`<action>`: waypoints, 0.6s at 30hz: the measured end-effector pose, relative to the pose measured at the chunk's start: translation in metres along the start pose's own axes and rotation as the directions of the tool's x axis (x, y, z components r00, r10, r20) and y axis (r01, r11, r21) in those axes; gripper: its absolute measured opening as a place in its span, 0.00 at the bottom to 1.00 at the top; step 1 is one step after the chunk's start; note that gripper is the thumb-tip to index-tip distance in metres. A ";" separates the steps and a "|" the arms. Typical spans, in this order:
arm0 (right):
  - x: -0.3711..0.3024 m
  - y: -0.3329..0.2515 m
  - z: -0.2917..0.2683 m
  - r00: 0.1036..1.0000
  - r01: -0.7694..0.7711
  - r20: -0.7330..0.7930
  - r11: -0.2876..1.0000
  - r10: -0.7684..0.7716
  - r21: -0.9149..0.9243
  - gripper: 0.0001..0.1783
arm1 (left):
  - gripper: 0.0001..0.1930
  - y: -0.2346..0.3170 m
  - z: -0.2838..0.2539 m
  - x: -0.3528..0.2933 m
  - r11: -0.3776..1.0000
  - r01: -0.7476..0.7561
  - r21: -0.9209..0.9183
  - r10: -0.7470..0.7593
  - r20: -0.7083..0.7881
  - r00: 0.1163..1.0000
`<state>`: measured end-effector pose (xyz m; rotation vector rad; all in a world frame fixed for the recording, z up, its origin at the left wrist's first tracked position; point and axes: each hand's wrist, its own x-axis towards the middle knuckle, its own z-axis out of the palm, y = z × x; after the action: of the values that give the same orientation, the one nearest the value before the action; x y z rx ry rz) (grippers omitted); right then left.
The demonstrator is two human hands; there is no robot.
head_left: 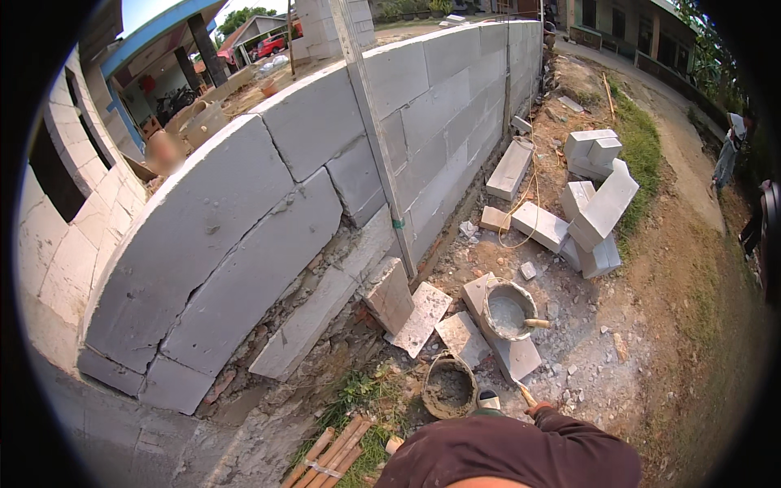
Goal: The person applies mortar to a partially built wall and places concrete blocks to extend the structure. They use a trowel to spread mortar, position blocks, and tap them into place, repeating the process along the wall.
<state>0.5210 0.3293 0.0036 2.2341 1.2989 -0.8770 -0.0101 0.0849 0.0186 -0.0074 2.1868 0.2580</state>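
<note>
My right hand (538, 408), at the end of a dark maroon sleeve, is closed round a wooden-handled tool (527, 395). Its thin far end points toward the near corner of a long pale block (519, 359); whether they touch I cannot tell. My left hand is out of sight. Beside that block stands a bucket (489, 307) of watery grey mix, with a tan handle (537, 323) sticking out over its rim. Closer to me, left of my foot (488, 398), a second bucket (426, 396) holds thick grey-brown mortar.
A curved wall (325, 130) of grey blocks runs along the left, with an upright straight pole (376, 130) against it. Loose blocks (602, 207) lie piled at right. Bamboo poles (329, 455) lie by the grass. People (730, 150) stand at the right edge.
</note>
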 end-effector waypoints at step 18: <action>0.126 0.000 -0.154 0.898 0.199 0.368 0.968 -0.244 0.155 0.22 | 0.26 0.066 0.115 -0.195 0.955 -0.295 -0.022 0.295 -0.016 0.955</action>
<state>0.6159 0.5032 0.0267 1.8813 1.3526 -1.4257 0.1901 0.1531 0.1219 0.3073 2.1936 0.4535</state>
